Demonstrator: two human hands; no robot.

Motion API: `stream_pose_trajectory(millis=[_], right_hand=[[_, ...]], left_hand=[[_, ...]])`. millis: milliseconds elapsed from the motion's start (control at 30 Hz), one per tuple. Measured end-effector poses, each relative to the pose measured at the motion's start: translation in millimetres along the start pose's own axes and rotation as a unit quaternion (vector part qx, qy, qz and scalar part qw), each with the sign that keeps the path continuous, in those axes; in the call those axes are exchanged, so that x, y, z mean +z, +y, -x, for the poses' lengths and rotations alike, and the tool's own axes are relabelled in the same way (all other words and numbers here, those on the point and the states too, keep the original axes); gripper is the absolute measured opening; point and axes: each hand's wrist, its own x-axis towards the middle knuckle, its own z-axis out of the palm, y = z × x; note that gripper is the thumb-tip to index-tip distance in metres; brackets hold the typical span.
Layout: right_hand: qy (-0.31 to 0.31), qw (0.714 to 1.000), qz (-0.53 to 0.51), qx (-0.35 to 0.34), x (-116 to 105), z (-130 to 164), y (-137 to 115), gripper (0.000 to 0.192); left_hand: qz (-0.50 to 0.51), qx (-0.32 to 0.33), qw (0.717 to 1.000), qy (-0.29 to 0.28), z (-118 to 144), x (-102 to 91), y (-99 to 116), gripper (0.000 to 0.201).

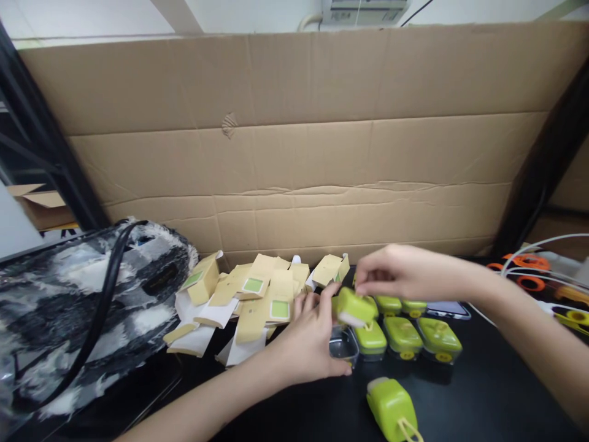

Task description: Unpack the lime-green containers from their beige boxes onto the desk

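My left hand is closed round a small clear plastic box, thumb at its near side and fingers at the far side. Just above this box a lime-green, rounded gadget with a pale end is tilted, slightly blurred. My right hand has its fingers pinched at the gadget's upper edge; the exact grip is partly hidden. To the right, several clear boxes with green gadgets inside stand in rows, some with round yellow stickers. Closer to me lies one loose green gadget with a yellow strap loop.
Several opened tan cartons lie heaped at left centre. A black-and-white shaggy bag with a dark strap sits left. Behind stands a cardboard panel. A phone, orange-handled items and white cables are at right on the black table.
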Motion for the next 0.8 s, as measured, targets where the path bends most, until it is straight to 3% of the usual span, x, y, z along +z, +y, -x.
stream_pose_trajectory(millis=[100, 167, 300, 433, 500, 600, 700, 800], right_hand=[[0.051, 0.997, 0.011, 0.065, -18, 11, 31, 0.027], [0.064, 0.99, 0.042, 0.12, -20, 12, 52, 0.023], [0.028, 0.97, 0.11, 0.213, -1, 1, 84, 0.017], [-0.035, 0.969, 0.108, 0.218, 23, -13, 98, 0.02], [-0.048, 0.973, 0.093, 0.204, 28, -17, 96, 0.019], [-0.02, 0.984, 0.064, 0.163, 26, -20, 81, 0.019], [-0.006, 0.998, 0.007, 0.068, 24, -24, 52, 0.019], [-0.043, 0.999, -0.029, -0.01, 33, -31, 26, 0.016]], left_hand=[[-0.009, -0.005, 1.0, -0.016, 2, -4.2, 2, 0.109], [-0.034, -0.013, 0.999, -0.026, 3, -8.4, 5, 0.103], [-0.084, -0.012, 0.995, -0.057, 8, -16.1, 11, 0.09], [-0.13, 0.016, 0.99, -0.061, 12, -17.2, 11, 0.075], [-0.129, 0.023, 0.99, -0.06, 12, -17.1, 10, 0.079], [-0.075, 0.017, 0.997, -0.032, 7, -19.2, 10, 0.09], [-0.048, -0.012, 0.999, -0.003, -6, -22.3, 12, 0.082], [-0.048, -0.029, 0.998, -0.011, -24, -22.9, 13, 0.087]])
